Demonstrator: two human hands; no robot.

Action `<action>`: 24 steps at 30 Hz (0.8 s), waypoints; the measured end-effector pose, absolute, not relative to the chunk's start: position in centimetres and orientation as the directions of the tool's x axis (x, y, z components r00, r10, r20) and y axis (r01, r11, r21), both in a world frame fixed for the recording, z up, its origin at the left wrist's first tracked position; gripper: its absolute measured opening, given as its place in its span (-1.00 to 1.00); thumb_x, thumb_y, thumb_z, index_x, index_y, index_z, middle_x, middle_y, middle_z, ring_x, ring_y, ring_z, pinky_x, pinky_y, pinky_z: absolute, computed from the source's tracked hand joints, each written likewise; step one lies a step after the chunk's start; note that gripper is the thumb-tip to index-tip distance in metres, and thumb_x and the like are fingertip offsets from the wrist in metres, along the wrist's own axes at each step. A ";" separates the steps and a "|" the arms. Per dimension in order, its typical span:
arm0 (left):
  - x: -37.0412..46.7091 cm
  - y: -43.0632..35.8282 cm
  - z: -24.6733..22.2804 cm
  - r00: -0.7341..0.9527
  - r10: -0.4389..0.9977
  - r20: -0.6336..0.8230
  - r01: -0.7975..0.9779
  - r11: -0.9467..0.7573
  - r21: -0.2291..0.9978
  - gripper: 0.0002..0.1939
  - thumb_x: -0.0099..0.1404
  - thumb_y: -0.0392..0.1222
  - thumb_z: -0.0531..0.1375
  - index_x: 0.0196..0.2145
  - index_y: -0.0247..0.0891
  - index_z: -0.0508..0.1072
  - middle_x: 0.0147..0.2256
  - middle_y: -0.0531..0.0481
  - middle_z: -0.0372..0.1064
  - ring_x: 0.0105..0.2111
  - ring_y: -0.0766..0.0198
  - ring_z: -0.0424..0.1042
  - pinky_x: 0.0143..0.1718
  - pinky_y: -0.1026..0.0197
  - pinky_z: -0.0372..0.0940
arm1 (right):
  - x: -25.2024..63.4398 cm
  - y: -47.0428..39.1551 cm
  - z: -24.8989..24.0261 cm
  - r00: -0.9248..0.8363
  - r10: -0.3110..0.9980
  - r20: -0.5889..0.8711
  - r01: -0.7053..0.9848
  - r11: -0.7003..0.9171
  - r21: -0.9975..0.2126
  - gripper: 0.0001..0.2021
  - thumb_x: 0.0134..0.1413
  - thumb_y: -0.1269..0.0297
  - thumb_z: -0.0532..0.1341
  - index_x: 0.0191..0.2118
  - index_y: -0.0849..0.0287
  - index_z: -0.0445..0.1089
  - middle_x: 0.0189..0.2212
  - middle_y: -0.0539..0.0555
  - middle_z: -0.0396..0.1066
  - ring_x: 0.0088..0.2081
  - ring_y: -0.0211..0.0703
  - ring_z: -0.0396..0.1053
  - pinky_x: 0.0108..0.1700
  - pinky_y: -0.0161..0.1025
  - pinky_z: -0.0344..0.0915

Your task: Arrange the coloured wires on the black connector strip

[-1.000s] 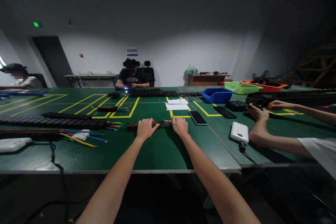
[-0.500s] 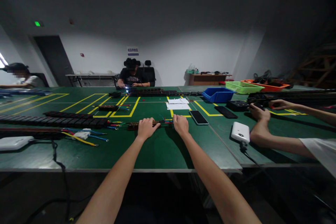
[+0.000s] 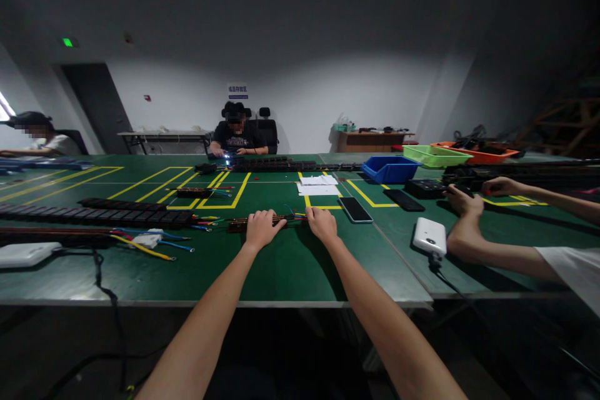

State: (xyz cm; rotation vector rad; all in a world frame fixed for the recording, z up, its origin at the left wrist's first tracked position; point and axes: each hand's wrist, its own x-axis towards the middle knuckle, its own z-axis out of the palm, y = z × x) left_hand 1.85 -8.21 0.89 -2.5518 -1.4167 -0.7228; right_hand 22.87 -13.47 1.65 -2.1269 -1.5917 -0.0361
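Note:
On the green table [image 3: 262,275] straight ahead lies a short dark strip [image 3: 237,224] with copper-coloured bars and coloured wires [image 3: 296,215] coming out of its right end. My left hand [image 3: 263,229] is closed over the strip, pressing it against the tabletop, fingers on the far side and thumb pointing right. My right hand [image 3: 322,223] pinches the ends of the wires; its fingertips partly hide them. Just right of that hand lies a smartphone [image 3: 355,210]. White papers [image 3: 318,185] lie beyond it.
Long dark strips [image 3: 94,215] with wires lie at left, near a white power bank [image 3: 29,255]. Another white power bank [image 3: 429,236] sits at right beside a co-worker's arm [image 3: 497,250]. A blue bin [image 3: 390,169] and green basket [image 3: 435,155] stand beyond. Another person [image 3: 239,137] sits opposite.
My right hand has shifted slightly left along the wires, toward the strip. The left hand stays in place on the strip.

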 end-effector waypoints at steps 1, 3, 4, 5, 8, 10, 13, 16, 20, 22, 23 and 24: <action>1.8 -8.2 0.9 0.441 0.764 0.470 0.830 -0.547 0.112 -0.40 0.41 0.35 -0.09 -0.20 -0.22 0.45 -0.19 -0.14 0.50 -0.17 0.03 0.42 -0.10 0.02 0.19 | 22.9 -13.5 1.7 0.317 0.901 0.296 0.912 -0.204 -0.356 -0.46 0.44 0.05 -0.14 -0.11 0.17 0.56 -0.16 0.24 0.55 -0.11 0.02 0.45 -0.07 -0.18 0.22; 1.8 -8.1 0.8 0.437 0.764 0.474 0.831 -0.545 0.112 -0.39 0.41 0.36 -0.10 -0.21 -0.22 0.45 -0.20 -0.14 0.50 -0.17 0.03 0.42 -0.10 0.02 0.19 | 22.8 -13.5 1.7 0.307 0.905 0.295 0.915 -0.196 -0.353 -0.47 0.44 0.04 -0.13 -0.11 0.17 0.55 -0.16 0.23 0.55 -0.12 0.01 0.44 -0.07 -0.19 0.21; 1.8 -8.1 0.8 0.437 0.764 0.475 0.831 -0.545 0.112 -0.39 0.41 0.36 -0.10 -0.21 -0.22 0.45 -0.20 -0.14 0.49 -0.17 0.03 0.42 -0.10 0.01 0.19 | 22.8 -13.6 1.8 0.304 0.905 0.297 0.916 -0.192 -0.352 -0.47 0.45 0.04 -0.13 -0.11 0.16 0.55 -0.16 0.22 0.55 -0.12 0.00 0.44 -0.07 -0.19 0.21; 1.8 -8.0 0.7 0.436 0.764 0.475 0.831 -0.544 0.112 -0.39 0.41 0.36 -0.10 -0.22 -0.22 0.45 -0.20 -0.14 0.49 -0.18 0.04 0.42 -0.10 0.02 0.19 | 22.7 -13.6 1.8 0.301 0.905 0.301 0.917 -0.188 -0.352 -0.47 0.45 0.04 -0.14 -0.11 0.16 0.54 -0.16 0.22 0.54 -0.12 -0.01 0.44 -0.07 -0.19 0.21; 1.8 -8.0 0.7 0.436 0.766 0.472 0.832 -0.543 0.113 -0.39 0.41 0.36 -0.10 -0.22 -0.21 0.45 -0.21 -0.14 0.50 -0.18 0.05 0.42 -0.11 0.03 0.20 | 22.6 -13.7 1.9 0.308 0.894 0.326 0.918 -0.189 -0.349 -0.48 0.45 0.06 -0.14 -0.08 0.16 0.53 -0.11 0.22 0.52 -0.08 -0.01 0.41 -0.04 -0.19 0.20; 1.8 -8.0 0.7 0.438 0.768 0.468 0.832 -0.543 0.113 -0.40 0.41 0.36 -0.09 -0.22 -0.20 0.45 -0.20 -0.14 0.50 -0.18 0.05 0.42 -0.11 0.04 0.20 | 22.5 -13.7 2.0 0.321 0.881 0.348 0.917 -0.197 -0.346 -0.49 0.45 0.08 -0.15 -0.06 0.18 0.52 -0.05 0.25 0.49 -0.02 0.01 0.37 -0.01 -0.18 0.18; 1.9 -8.1 0.7 0.426 0.771 0.474 0.843 -0.528 0.101 -0.42 0.40 0.35 -0.07 -0.21 -0.20 0.45 -0.19 -0.15 0.50 -0.14 0.02 0.42 -0.08 0.03 0.18 | 22.5 -13.7 2.0 0.330 0.870 0.366 0.917 -0.204 -0.342 -0.48 0.45 0.08 -0.14 -0.07 0.21 0.53 -0.02 0.28 0.46 0.02 0.04 0.33 0.01 -0.17 0.17; 1.9 -8.2 0.7 0.419 0.770 0.481 0.854 -0.514 0.080 -0.43 0.40 0.34 -0.05 -0.20 -0.20 0.45 -0.19 -0.16 0.50 -0.14 0.00 0.41 -0.09 0.02 0.17 | 22.4 -13.7 2.0 0.316 0.877 0.362 0.922 -0.193 -0.337 -0.48 0.45 0.08 -0.14 -0.09 0.21 0.54 -0.04 0.27 0.47 0.02 0.03 0.34 0.02 -0.18 0.17; 1.9 -8.3 0.7 0.425 0.758 0.494 0.851 -0.521 0.069 -0.44 0.41 0.33 -0.05 -0.20 -0.20 0.44 -0.19 -0.15 0.50 -0.15 0.00 0.41 -0.10 0.02 0.17 | 22.4 -13.7 2.0 0.295 0.894 0.338 0.925 -0.178 -0.335 -0.50 0.45 0.08 -0.13 -0.10 0.18 0.52 -0.05 0.22 0.50 -0.01 0.02 0.36 -0.02 -0.18 0.18; 1.9 -8.4 0.8 0.423 0.761 0.491 0.851 -0.520 0.073 -0.44 0.41 0.33 -0.05 -0.19 -0.20 0.45 -0.18 -0.16 0.50 -0.14 0.00 0.41 -0.09 0.01 0.16 | 22.4 -13.8 2.0 0.286 0.903 0.321 0.926 -0.174 -0.336 -0.51 0.44 0.07 -0.14 -0.10 0.16 0.51 -0.06 0.20 0.52 -0.02 0.03 0.37 -0.04 -0.17 0.19; 1.9 -8.4 0.8 0.422 0.764 0.488 0.851 -0.519 0.077 -0.44 0.41 0.33 -0.06 -0.19 -0.20 0.45 -0.17 -0.16 0.50 -0.13 -0.01 0.41 -0.08 0.01 0.16 | 22.4 -13.8 2.0 0.281 0.907 0.312 0.926 -0.171 -0.337 -0.51 0.44 0.06 -0.14 -0.10 0.15 0.50 -0.06 0.19 0.52 -0.03 0.03 0.38 -0.05 -0.16 0.19; 1.9 -8.4 0.8 0.421 0.767 0.484 0.851 -0.518 0.082 -0.44 0.41 0.33 -0.06 -0.19 -0.20 0.45 -0.17 -0.16 0.50 -0.13 -0.01 0.41 -0.07 0.01 0.16 | 22.4 -13.8 2.0 0.278 0.912 0.303 0.926 -0.170 -0.337 -0.51 0.44 0.05 -0.14 -0.10 0.14 0.50 -0.06 0.19 0.52 -0.03 0.03 0.38 -0.05 -0.16 0.19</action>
